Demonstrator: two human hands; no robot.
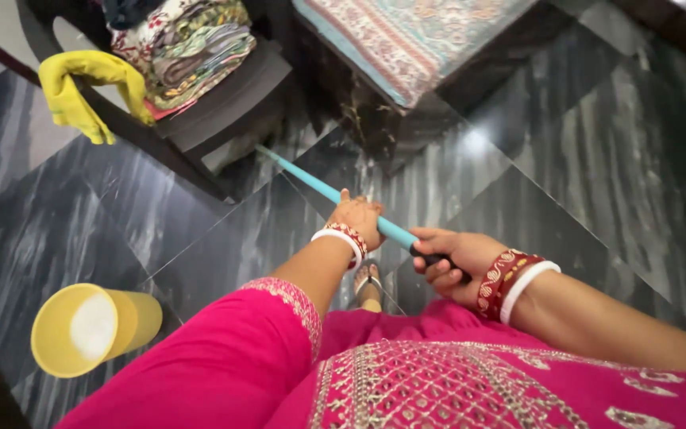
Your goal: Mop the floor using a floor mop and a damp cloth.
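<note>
A long teal stick handle [311, 181] slants from under the dark chair at upper left down to my hands. My left hand [356, 217] grips it midway, with red and white bangles at the wrist. My right hand [452, 260] is closed on the black end grip, also wearing bangles. The far end of the stick is hidden under the chair, so I cannot tell what is on it. I wear a pink embroidered dress, and one sandalled foot [369, 284] shows below my hands.
A yellow bucket [89, 327] holding white liquid stands on the grey marble floor at lower left. A dark chair [224, 95] bears folded clothes [192, 48] and a yellow cloth [85, 87]. A patterned mattress [406, 40] on a dark bed frame lies at top centre.
</note>
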